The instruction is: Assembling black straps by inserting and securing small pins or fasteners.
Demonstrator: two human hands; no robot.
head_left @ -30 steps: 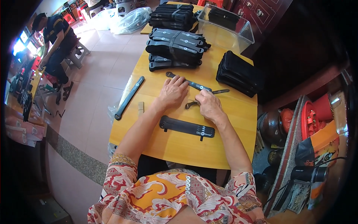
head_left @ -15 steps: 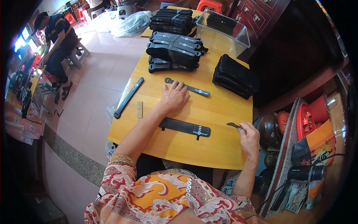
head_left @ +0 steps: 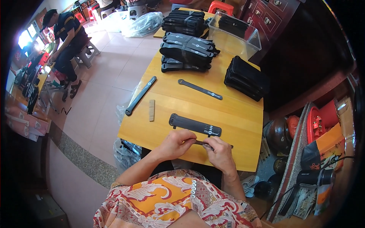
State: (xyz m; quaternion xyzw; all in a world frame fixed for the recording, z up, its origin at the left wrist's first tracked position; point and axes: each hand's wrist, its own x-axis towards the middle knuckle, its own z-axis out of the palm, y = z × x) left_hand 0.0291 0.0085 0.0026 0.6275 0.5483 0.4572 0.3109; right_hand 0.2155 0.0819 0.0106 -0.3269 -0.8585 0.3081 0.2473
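Observation:
Close to the table's front edge, my left hand and my right hand both pinch a thin dark strip, held between them. Its far end pokes out past the right fingers. Just beyond my hands lies a wide dark grey strap piece with rounded ends, slots and small dark tabs at its near edge. A narrow grey strap lies farther back, untouched. Another narrow strap rests along the left edge. Between them and my left hand sit small tan blocks in a row.
Bundled grey and black straps are piled at the back of the yellow table. Right of them stand a stack of black pieces and a clear plastic bin. A seated person works at far left; a cluttered shelf runs along the right.
My left hand has left the narrow strap and come back toward me. My right hand has moved left with the dark strip, and both hands now grip it.

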